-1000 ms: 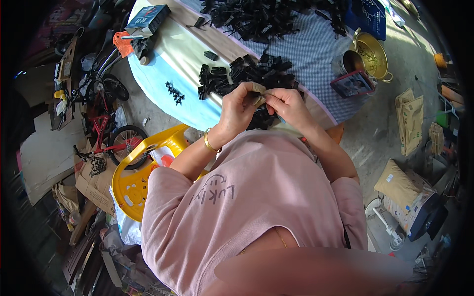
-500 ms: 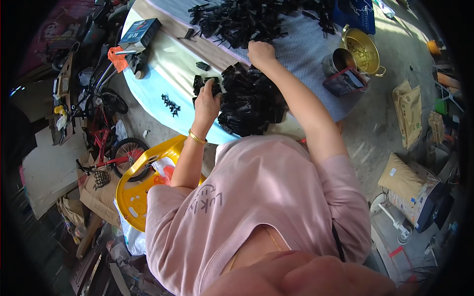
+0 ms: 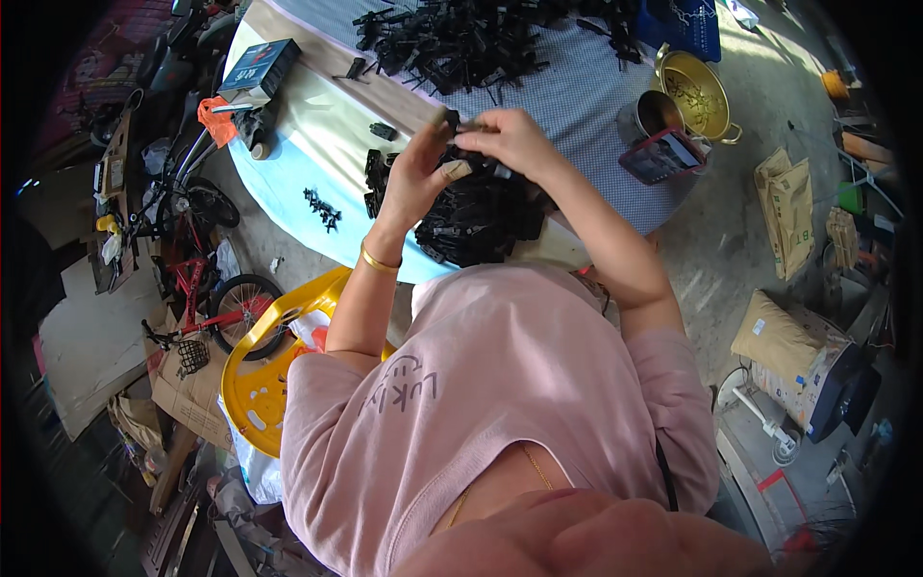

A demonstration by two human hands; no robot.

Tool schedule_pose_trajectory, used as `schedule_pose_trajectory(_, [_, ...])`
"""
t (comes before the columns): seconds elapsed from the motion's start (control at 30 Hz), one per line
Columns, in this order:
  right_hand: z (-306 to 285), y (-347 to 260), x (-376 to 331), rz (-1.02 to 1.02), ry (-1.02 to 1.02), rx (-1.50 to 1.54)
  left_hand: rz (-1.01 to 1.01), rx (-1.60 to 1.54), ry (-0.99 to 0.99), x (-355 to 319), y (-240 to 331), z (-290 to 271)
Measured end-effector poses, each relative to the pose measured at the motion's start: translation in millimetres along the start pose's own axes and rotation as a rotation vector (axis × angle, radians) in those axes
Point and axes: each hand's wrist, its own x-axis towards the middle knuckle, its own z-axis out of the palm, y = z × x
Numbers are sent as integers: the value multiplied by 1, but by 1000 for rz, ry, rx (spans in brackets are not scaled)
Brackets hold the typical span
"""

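Head view: both hands raised over the counter.
Left hand: fingers curled, pinching a small black part.
Right hand: fingers closed on the same part.
Risk: the part may slip into the black pile below.
Counter: pale cloth, more parts farther off.
Room: yellow chair, bicycle, sacks on the floor.
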Motion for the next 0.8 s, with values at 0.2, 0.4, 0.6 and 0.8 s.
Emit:
schedule_pose_trajectory(0.2, [13,-1,-40,-70,39,104,-211,-229,-158,0,14,0])
schedule_pose_trajectory(0.4, [18,0,-60,-167,9,53,-227,-195,-137,-16,26,5])
schedule_pose_trajectory(0.6, [7,-21,-78,-83,4,167,-237,-147,92,-25,28,23])
schedule_pose_trajectory(0.8, [13,-25,-77,-208,45,-30,-199,-134,75,-33,25,26])
